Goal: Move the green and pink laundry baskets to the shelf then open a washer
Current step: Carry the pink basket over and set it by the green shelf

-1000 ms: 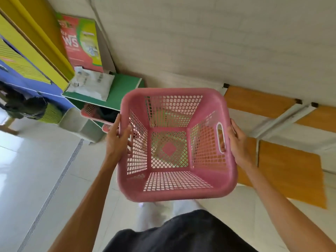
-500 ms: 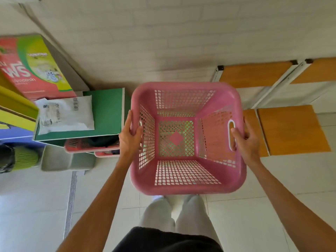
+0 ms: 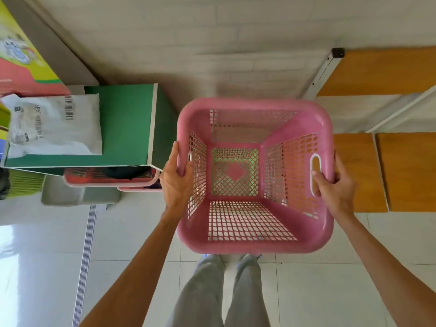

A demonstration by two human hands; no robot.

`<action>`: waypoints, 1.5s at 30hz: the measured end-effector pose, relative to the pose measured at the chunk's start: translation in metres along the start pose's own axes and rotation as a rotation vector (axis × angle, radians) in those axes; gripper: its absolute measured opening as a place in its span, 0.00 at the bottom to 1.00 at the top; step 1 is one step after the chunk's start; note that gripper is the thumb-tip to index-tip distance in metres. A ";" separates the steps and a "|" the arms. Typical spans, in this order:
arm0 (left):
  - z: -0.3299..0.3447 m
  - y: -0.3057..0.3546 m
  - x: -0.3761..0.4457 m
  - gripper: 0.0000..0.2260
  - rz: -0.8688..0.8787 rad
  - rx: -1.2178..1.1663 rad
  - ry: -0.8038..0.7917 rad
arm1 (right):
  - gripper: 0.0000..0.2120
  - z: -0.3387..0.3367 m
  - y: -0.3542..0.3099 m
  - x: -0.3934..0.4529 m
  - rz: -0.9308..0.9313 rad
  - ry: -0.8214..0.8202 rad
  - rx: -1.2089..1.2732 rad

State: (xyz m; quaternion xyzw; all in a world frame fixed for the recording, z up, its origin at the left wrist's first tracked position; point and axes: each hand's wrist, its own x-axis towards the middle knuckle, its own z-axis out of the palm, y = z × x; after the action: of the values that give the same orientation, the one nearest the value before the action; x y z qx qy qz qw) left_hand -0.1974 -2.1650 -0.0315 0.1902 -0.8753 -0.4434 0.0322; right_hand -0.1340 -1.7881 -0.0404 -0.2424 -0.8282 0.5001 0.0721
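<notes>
The left hand [image 3: 175, 182] and the right hand [image 3: 335, 188] grip the pink basket [image 3: 254, 175] by its side rims; green shows through its bottom.

Basket [image 3: 254, 241] between left hand [image 3: 175, 182] and right hand [image 3: 335, 187], each at one side rim. Cabinet [image 3: 127, 128] left of left hand, parcel bag [image 3: 54, 126] on top. Shelf boards [image 3: 405, 171] right of right hand. Legs [image 3: 224, 291] below basket.
</notes>
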 end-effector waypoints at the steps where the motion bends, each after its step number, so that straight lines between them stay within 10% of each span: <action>1: 0.007 -0.005 0.005 0.27 -0.012 0.006 0.001 | 0.31 0.006 0.008 0.006 -0.002 -0.006 0.005; 28: 0.174 -0.180 0.084 0.30 0.031 0.583 -0.051 | 0.37 0.160 0.179 0.111 -0.338 -0.280 -0.650; 45: 0.174 -0.191 0.101 0.35 -0.013 0.384 -0.225 | 0.31 0.176 0.185 0.106 -0.240 -0.310 -0.747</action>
State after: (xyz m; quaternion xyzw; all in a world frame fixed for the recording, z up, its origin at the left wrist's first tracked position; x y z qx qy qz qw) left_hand -0.2717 -2.1703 -0.2989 0.1479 -0.9405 -0.2872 -0.1056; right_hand -0.2293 -1.8068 -0.2989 -0.0754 -0.9760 0.1841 -0.0882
